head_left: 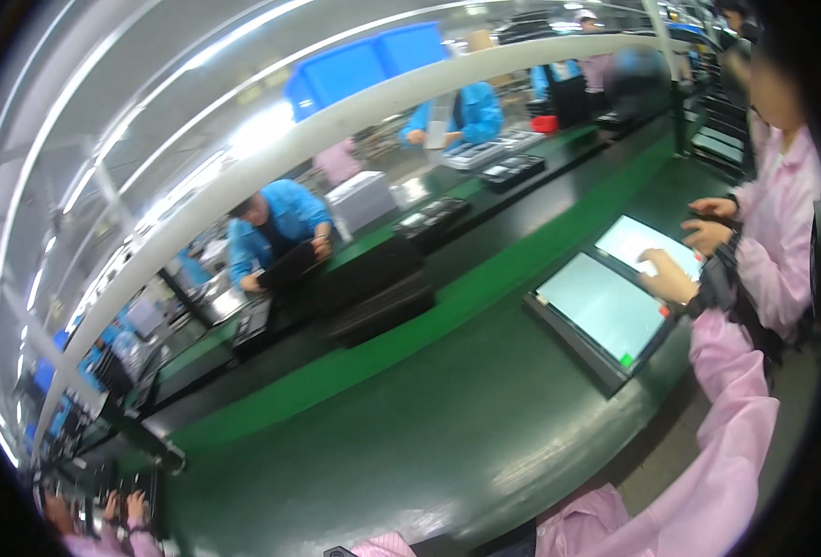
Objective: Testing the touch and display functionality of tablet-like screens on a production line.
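My right arm in a pink sleeve reaches to the right side of the green workbench. My right hand [672, 278] is over the near edge of a pale flat screen panel [635, 237], its fingers extended across the surface and holding nothing I can make out. Whether the fingertips touch it I cannot tell. Nearer to me lies a larger pale screen panel [596, 302] in a black tray [573, 350], with a green tab [626, 360] and a red tab [663, 312] at its edge. My left hand is out of view; only a bit of pink sleeve [384, 545] shows at the lower edge.
A co-worker in pink at the right has both hands [708, 232] by the far panel. Beyond the green workbench [410, 418] runs a dark line with black trays [513, 172] and a white box [361, 200]. People in blue work there. A white rail [234, 200] arches above.
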A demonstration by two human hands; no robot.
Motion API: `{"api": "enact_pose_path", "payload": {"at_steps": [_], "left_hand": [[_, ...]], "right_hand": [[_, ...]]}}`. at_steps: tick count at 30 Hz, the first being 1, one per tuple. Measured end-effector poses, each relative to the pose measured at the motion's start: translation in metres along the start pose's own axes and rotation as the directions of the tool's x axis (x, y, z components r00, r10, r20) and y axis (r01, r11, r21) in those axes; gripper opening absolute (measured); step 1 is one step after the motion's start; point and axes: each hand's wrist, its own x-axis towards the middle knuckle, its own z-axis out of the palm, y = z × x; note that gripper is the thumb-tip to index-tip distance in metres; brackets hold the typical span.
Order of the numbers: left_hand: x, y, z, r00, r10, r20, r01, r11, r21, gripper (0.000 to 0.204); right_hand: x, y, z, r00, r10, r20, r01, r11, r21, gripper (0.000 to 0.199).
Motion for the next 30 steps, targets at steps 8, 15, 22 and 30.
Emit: {"api": "enact_pose_path", "payload": {"at_steps": [8, 15, 22, 30], "left_hand": [[-0.031, 0.008, 0.030, 0.990, 0.124, -0.064, -0.102, 0.954, 0.280, 0.055], [-0.039, -0.009, 0.038, 0.944, 0.297, -0.145, -0.270, 0.946, 0.177, 0.049], [-0.061, 0.010, 0.026, 0.971, 0.177, -0.160, -0.123, 0.946, 0.301, 0.040], [-0.170, -0.059, -0.137, 0.304, 0.069, -0.950, 0.732, 0.622, 0.279, 0.038]], "right_hand": [[0.055, 0.158, 0.026, 0.840, 0.464, 0.282, -0.475, 0.879, -0.032, 0.033], [0.054, 0.161, 0.059, 0.756, 0.471, 0.455, -0.595, 0.785, 0.175, 0.048], [0.060, 0.119, 0.050, 0.752, 0.473, 0.459, -0.573, 0.813, 0.102, 0.059], [0.022, -0.035, 0.064, 0.743, 0.204, 0.638, -0.463, 0.845, 0.268, 0.056]]}}
